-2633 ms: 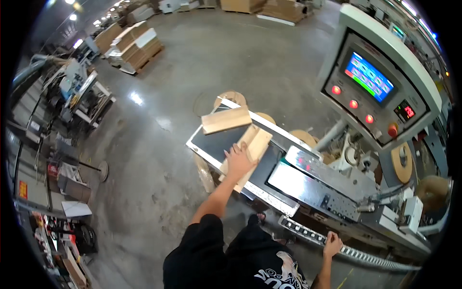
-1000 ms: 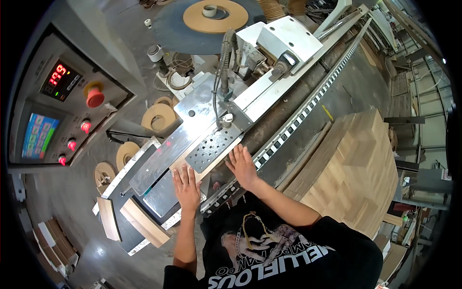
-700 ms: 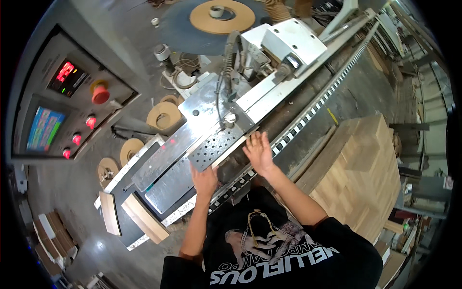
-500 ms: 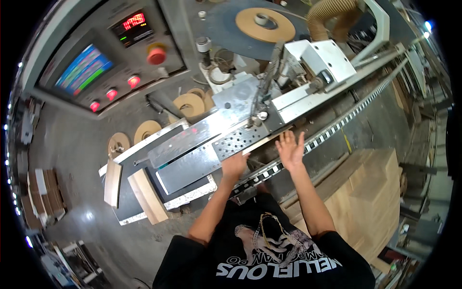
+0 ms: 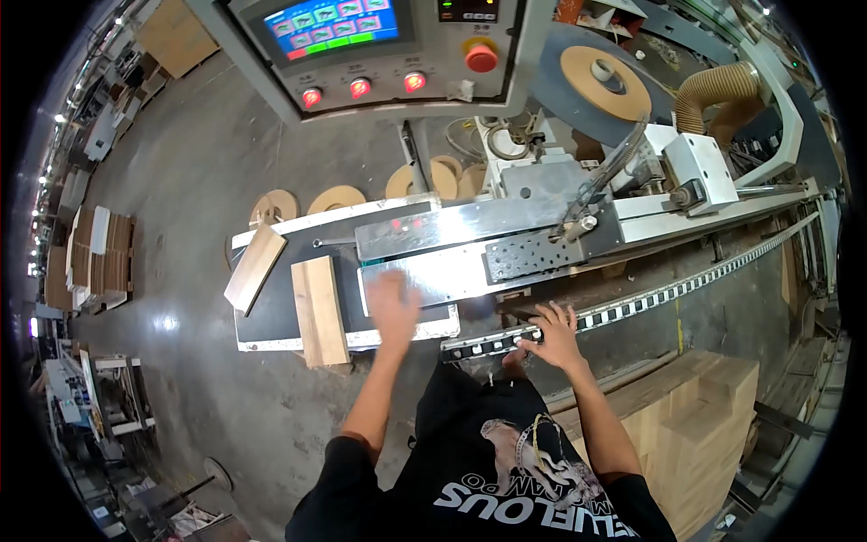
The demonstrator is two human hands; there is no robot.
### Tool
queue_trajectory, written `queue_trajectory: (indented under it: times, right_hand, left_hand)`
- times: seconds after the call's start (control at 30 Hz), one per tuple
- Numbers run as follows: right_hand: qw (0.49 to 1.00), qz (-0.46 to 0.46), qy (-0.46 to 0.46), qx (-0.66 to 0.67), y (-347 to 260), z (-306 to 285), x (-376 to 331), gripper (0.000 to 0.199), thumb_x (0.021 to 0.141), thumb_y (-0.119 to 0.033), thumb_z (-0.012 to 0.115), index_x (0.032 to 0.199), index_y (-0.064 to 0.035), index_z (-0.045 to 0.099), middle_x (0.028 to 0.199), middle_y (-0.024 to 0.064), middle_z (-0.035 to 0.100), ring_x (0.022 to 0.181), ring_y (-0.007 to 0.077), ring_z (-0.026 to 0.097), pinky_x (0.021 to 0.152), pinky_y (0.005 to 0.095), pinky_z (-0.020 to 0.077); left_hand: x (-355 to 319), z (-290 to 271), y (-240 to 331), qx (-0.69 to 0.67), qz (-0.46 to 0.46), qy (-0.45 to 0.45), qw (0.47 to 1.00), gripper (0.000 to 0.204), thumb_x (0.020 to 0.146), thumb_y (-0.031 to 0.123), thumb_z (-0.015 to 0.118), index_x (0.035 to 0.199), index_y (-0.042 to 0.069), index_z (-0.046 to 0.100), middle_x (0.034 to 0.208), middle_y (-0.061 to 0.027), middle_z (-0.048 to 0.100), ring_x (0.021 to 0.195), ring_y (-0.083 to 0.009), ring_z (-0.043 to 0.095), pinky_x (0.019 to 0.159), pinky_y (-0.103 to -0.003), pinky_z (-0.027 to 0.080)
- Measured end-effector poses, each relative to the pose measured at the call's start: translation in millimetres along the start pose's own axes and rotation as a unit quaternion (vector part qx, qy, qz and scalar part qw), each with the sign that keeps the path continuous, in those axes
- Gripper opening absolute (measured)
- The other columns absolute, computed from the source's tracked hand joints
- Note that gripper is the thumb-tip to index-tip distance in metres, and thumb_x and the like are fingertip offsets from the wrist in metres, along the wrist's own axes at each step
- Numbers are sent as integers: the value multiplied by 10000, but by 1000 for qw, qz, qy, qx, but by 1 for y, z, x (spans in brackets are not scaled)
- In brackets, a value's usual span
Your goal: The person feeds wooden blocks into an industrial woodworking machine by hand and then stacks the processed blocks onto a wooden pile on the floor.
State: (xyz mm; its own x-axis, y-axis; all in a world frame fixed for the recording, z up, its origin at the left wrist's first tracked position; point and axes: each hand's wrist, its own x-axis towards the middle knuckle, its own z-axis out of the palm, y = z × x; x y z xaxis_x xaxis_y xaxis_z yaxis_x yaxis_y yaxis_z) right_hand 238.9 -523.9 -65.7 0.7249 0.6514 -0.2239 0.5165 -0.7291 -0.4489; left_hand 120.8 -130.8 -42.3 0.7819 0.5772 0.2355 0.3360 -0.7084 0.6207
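Note:
My left hand (image 5: pixel 393 305), smeared by motion, is over the left end of the flat metal plate (image 5: pixel 433 282). Its fingers are too blurred to read, and nothing plainly shows in it. Just left of it, a pale wooden board (image 5: pixel 319 312) lies on the dark bed, its near end jutting past the white edge. A second wooden board (image 5: pixel 256 269) rests at an angle further left. My right hand (image 5: pixel 555 336) touches the roller rail (image 5: pixel 614 313) with its fingers apart, holding nothing that I can see. A perforated dark plate (image 5: pixel 533 257) sits on the machine ahead of it.
Ahead hangs a control panel with a screen (image 5: pixel 334 27) and a red stop button (image 5: pixel 481 57). Rolls of tan edging (image 5: pixel 336 199) lie behind the bed. A large tape reel (image 5: pixel 605 81) and ribbed hose (image 5: pixel 718 95) are far right. Wooden blocks (image 5: pixel 695 406) are stacked near right.
My left hand has moved left, from the perforated plate toward the boards. My right hand has come down onto the rail. The pale strip by my hands no longer shows, and the view has turned left.

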Motion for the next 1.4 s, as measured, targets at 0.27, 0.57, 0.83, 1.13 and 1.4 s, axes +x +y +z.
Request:
queue_trajectory:
  times: [0.27, 0.57, 0.83, 1.13, 1.4]
  right_hand:
    - [999, -10, 37, 0, -13, -5, -6, 820, 870, -737, 767, 1391, -104, 734, 1565, 104, 599, 1563, 350, 396, 1313, 595, 129]
    - [999, 14, 26, 23, -8, 1, -13, 822, 838, -742, 793, 1358, -107, 749, 1471, 87, 661, 1477, 313, 477, 1309, 584, 147]
    - [997, 10, 59, 39, -17, 5, -13, 775, 839, -682, 835, 1346, -101, 756, 1396, 85, 705, 1402, 304, 539, 1312, 551, 170]
    - [996, 1, 73, 53, -23, 7, -14, 742, 834, -657, 842, 1304, -90, 756, 1344, 97, 719, 1365, 313, 551, 1295, 568, 204]
    - [994, 10, 94, 45, -16, 5, -13, 717, 810, -633, 868, 1292, -113, 759, 1343, 81, 715, 1356, 305, 552, 1296, 565, 200]
  left_hand:
    - [-29, -89, -149, 246, -320, 45, 914, 1276, 750, 695, 894, 1627, -80, 386, 1703, -420, 277, 1623, -570, 192, 1345, -597, 184]
    - [-38, -89, -166, 210, -311, 10, 927, 1264, 637, 627, 982, 1602, 10, 447, 1573, -354, 461, 1457, -501, 464, 1240, -543, 372]
    - [-27, -103, -169, 176, -307, 15, 935, 1136, 624, 547, 988, 1527, 36, 524, 1363, -281, 571, 1275, -465, 557, 1114, -546, 452]
    - [-15, -103, -159, 190, -226, 73, 953, 1098, 640, 529, 966, 1522, 29, 543, 1459, -332, 536, 1374, -497, 493, 1192, -576, 372]
    - [-10, -97, -87, 45, 99, -115, 987, 1140, 675, 528, 929, 1651, 179, 454, 1632, -345, 417, 1510, -538, 405, 1266, -609, 310]
